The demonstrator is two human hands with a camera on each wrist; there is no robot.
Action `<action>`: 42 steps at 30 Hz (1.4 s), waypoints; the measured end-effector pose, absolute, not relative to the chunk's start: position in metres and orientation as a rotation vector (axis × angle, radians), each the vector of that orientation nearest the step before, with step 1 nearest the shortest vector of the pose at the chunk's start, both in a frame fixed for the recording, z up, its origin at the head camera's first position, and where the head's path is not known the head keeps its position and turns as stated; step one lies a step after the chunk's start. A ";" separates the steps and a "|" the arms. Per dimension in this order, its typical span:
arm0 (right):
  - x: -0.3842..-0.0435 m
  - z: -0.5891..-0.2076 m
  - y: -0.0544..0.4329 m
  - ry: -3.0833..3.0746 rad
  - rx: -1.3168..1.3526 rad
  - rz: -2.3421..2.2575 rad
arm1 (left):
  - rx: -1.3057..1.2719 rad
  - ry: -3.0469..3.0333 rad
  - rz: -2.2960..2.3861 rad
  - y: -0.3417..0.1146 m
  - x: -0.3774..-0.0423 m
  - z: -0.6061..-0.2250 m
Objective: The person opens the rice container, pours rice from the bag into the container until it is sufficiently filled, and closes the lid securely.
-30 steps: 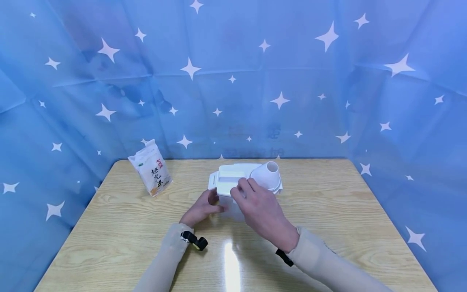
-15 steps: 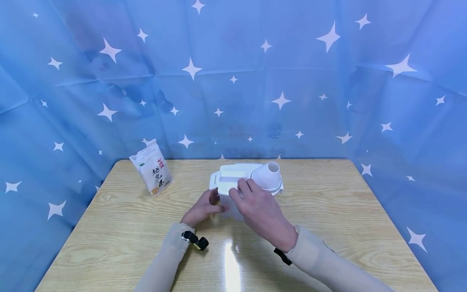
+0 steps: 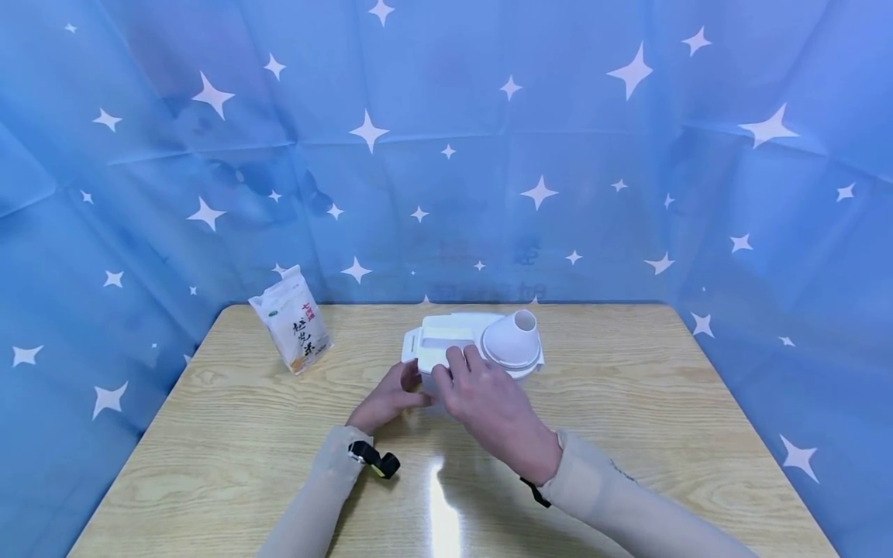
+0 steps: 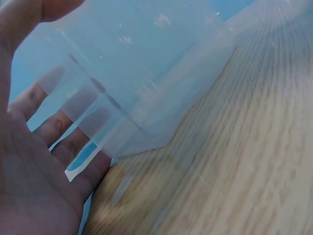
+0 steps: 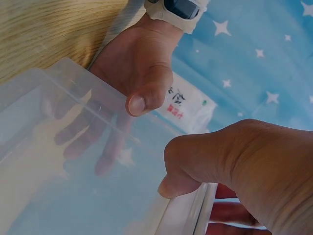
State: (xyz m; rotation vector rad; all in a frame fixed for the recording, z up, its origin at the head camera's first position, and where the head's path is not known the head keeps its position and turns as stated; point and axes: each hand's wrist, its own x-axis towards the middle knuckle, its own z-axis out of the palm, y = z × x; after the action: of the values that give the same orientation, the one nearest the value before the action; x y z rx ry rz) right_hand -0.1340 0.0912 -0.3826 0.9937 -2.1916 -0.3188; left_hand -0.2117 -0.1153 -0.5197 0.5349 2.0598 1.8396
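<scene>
A translucent plastic storage container (image 4: 146, 88) with a white lid (image 3: 446, 324) stands on the table. A white cone-shaped cup (image 3: 515, 342) sits on the lid's right part, its narrow open end up. My left hand (image 3: 389, 399) holds the container's left end, thumb at the front and fingers behind, visible through the clear wall in both wrist views. At the lid's front edge, my right hand (image 3: 488, 403) pinches the rim, its thumb (image 5: 188, 164) against the side below the rim and its fingers over the top. The right hand hides most of the container's front in the head view.
A white rice bag (image 3: 293, 325) with red and black characters stands at the table's back left. The wooden table (image 3: 698, 434) ends at a blue curtain (image 3: 446, 101) with white stars. A black wrist strap (image 3: 373, 457) is on the left sleeve.
My right hand has slid a little to the left along the lid's front edge. The left hand keeps its hold, and the container stays in place.
</scene>
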 end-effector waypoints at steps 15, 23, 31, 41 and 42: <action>-0.131 -0.382 0.090 -2.211 0.987 -0.385 | 0.549 2.057 1.838 -0.115 -0.210 -0.515; -0.130 -0.381 0.089 -2.217 0.980 -0.387 | 0.542 2.056 1.832 -0.114 -0.212 -0.517; -0.127 -0.381 0.087 -2.238 0.961 -0.407 | 0.523 2.046 1.839 -0.114 -0.211 -0.518; -0.127 -0.375 0.091 -2.242 1.029 -0.249 | 0.530 2.041 1.854 -0.116 -0.211 -0.519; -0.127 -0.375 0.091 -2.247 1.036 -0.243 | 0.531 2.038 1.854 -0.116 -0.211 -0.518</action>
State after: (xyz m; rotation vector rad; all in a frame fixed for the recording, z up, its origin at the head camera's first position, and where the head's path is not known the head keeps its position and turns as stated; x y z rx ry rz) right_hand -0.1270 0.0912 -0.3747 1.0362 -2.2466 -0.2430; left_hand -0.2108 -0.1162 -0.5184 0.5313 2.0384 1.8538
